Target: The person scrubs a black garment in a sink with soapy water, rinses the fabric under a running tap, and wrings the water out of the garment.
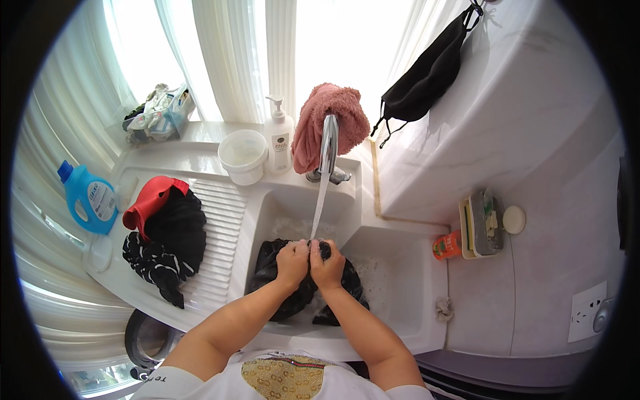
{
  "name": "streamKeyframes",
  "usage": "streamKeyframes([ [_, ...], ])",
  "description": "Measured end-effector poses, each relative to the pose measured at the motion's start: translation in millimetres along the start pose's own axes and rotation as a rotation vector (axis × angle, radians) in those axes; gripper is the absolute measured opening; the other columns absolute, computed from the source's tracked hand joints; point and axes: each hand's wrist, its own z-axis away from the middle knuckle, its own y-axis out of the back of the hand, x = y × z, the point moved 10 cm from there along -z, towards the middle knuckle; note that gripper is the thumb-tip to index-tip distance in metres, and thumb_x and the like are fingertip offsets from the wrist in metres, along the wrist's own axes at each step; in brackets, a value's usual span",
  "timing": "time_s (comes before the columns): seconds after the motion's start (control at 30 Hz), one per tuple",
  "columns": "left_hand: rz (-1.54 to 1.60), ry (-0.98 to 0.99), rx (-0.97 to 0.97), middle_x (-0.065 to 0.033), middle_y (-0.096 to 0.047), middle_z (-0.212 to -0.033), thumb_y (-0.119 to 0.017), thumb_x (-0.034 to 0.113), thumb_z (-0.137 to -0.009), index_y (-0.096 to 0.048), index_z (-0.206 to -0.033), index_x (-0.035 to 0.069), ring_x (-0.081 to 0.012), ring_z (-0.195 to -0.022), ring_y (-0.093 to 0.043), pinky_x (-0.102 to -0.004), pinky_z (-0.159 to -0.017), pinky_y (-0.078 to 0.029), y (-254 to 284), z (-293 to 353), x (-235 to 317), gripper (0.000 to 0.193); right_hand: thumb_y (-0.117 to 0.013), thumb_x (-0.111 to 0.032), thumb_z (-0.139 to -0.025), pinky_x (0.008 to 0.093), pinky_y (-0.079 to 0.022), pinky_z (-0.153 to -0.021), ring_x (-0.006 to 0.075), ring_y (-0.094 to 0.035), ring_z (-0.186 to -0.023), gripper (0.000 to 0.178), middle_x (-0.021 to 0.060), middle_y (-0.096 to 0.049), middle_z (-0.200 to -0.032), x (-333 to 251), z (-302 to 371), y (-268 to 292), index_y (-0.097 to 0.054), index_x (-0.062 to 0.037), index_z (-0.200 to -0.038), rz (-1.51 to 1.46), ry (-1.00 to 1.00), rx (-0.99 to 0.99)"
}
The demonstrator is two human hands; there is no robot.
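Note:
A wet black garment lies bunched in the white sink, with suds around it. My left hand is closed on a part of it. Close against it, my right hand also grips the dark cloth, a fold of which bulges out by the fingers. Both hands are held together beneath the faucet, and a stream of water runs down onto them. The fingertips are partly hidden between the two fists.
On the ribbed washboard at left lie black clothes and a red cloth. A blue detergent bottle, white tub and pump bottle stand behind. A pink towel hangs behind the faucet; a soap box stands right.

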Motion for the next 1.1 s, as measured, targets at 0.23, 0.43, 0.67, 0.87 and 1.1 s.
streamKeyframes([
  [0.23, -0.528, -0.231, -0.492, -0.0179, -0.06, -0.108, -0.054, 0.056, -0.086, -0.067, -0.093, 0.005, -0.0343, -0.098, -0.058, -0.039, -0.084, -0.047, -6, 1, 51, 0.053, -0.065, -0.037, -0.081, 0.0353, -0.05, -0.075, 0.0277, -0.067, -0.084, 0.037, 0.0148, -0.07, -0.09, 47, -7, 54, -0.068, -0.0054, -0.1, 0.292, -0.364, -0.73],
  [0.43, -1.053, -0.35, -0.548, -0.0177, -0.051, -0.125, -0.054, 0.076, -0.072, -0.046, -0.135, 0.012, -0.0355, -0.12, -0.044, -0.055, -0.105, -0.026, -21, -9, -17, 0.09, -0.073, -0.043, -0.071, 0.0368, -0.04, -0.101, 0.0323, -0.052, -0.119, 0.062, 0.0173, -0.054, -0.129, 114, 25, 63, -0.061, -0.01, -0.122, 0.806, -0.302, -1.358],
  [0.67, -1.205, -0.368, -0.673, -0.0127, -0.066, -0.084, -0.068, 0.052, -0.074, -0.056, -0.095, 0.003, -0.0296, -0.082, -0.065, -0.0398, -0.07, -0.05, -37, 50, -18, 0.054, -0.073, -0.03, -0.076, 0.0408, -0.042, -0.098, 0.035, -0.053, -0.116, 0.068, 0.023, -0.055, -0.125, 168, 18, -5, -0.048, -0.004, -0.133, 0.868, -0.373, -0.521],
  [0.87, -1.101, -0.142, -0.806, -0.0151, -0.067, -0.079, -0.067, 0.06, -0.072, -0.055, -0.094, 0.002, -0.0313, -0.078, -0.067, -0.0412, -0.067, -0.052, -3, 59, 7, 0.063, -0.073, -0.016, -0.074, 0.0403, -0.047, -0.084, 0.034, -0.059, -0.097, 0.027, 0.0155, -0.063, -0.094, 114, -2, -30, -0.066, -0.0023, -0.096, 0.582, -0.225, -0.576],
  [1.1, -0.914, -0.457, -0.23, -0.0163, -0.066, -0.095, -0.078, 0.055, -0.064, -0.064, -0.102, 0.003, -0.0297, -0.097, -0.062, -0.0386, -0.084, -0.048, 47, -14, 47, 0.066, -0.062, 0.005, -0.067, 0.0371, -0.047, -0.072, 0.0318, -0.056, -0.081, 0.023, 0.0117, -0.054, -0.084, -113, -28, -4, -0.065, -0.0026, -0.089, -0.008, 0.515, -0.608],
])
